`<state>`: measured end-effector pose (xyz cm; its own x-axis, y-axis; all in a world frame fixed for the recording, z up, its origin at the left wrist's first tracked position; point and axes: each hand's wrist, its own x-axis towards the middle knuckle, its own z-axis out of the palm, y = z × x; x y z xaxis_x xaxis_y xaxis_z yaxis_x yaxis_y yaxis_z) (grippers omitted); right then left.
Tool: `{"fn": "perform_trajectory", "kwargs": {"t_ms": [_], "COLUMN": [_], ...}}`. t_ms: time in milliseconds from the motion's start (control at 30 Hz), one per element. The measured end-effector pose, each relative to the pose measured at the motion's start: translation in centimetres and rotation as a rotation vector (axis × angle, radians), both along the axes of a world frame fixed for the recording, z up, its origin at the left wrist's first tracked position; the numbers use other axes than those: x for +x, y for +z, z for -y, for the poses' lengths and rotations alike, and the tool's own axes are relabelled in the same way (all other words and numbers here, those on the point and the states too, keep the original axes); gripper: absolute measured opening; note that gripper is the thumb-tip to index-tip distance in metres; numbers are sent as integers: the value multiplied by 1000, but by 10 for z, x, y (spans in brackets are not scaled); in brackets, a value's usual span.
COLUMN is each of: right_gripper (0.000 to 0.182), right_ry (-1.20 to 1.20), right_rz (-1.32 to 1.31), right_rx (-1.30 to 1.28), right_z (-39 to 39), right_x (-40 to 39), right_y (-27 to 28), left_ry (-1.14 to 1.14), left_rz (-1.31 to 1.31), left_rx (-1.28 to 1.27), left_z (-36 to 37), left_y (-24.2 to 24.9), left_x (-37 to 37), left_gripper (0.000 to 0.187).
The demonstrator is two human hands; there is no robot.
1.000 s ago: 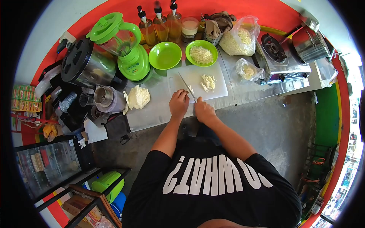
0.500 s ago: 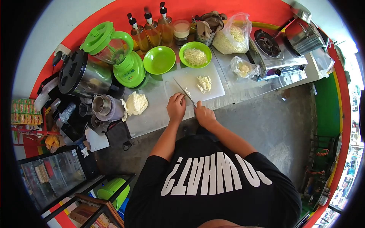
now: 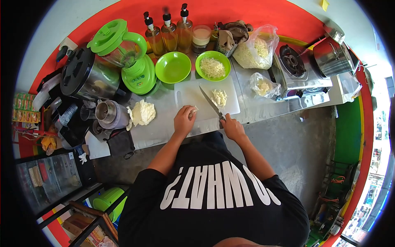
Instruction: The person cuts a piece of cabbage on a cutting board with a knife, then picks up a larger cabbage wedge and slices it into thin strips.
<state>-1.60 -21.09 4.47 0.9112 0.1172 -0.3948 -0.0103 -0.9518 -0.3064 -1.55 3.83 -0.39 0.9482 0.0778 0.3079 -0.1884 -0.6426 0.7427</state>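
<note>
My right hand [image 3: 233, 128] is closed round the handle of a knife [image 3: 211, 101], whose blade points up and left over the white cutting board [image 3: 189, 92]. My left hand [image 3: 184, 120] is curled at the board's lower left, with a small pale piece [image 3: 195, 109] at its fingertips. Chopped pale strips [image 3: 219, 98] lie in a pile just right of the blade. Behind the board are a green plate of shredded pale food [image 3: 212, 67] and an empty green plate [image 3: 173, 67]. A leafy pale cabbage piece [image 3: 142, 113] sits left of my left hand.
On the left stand a green blender [image 3: 138, 76], a large dark-lidded container [image 3: 88, 76] and a metal-topped cup [image 3: 108, 112]. Pump bottles [image 3: 169, 39] line the back. Bags of shredded food [image 3: 257, 49] and pale pieces [image 3: 263, 86] are near the stove [image 3: 302, 78] on the right.
The knife and my right hand have moved right, up to the chopped pile. My left hand has moved left and down, away from the blade. The camera view has shifted slightly.
</note>
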Motion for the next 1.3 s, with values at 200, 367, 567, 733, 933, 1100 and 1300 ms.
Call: {"fn": "perform_trajectory", "kwargs": {"t_ms": [200, 367, 567, 733, 933, 1100, 1300], "right_gripper": [28, 25, 24, 26, 32, 34, 32], "right_ry": [26, 123, 99, 133, 127, 133, 158], "right_rz": [171, 112, 55, 67, 104, 98, 22], "right_rx": [390, 471, 456, 431, 272, 134, 9], "right_z": [14, 19, 14, 7, -17, -33, -50], "right_x": [1, -3, -18, -27, -28, -31, -23], "right_y": [8, 16, 18, 8, 9, 24, 49], "left_ry": [-195, -223, -250, -495, -609, -478, -433], "left_rz": [45, 35, 83, 221, 44, 42, 48], "left_rx": [25, 33, 237, 514, 560, 487, 468], "left_z": [-15, -18, -17, -39, -58, -48, -46], "left_y": [-1, 1, -1, 10, 27, 14, 19], "left_x": [-1, -8, -21, -14, 7, -1, -5], "left_gripper": [31, 37, 39, 42, 54, 58, 56]}}
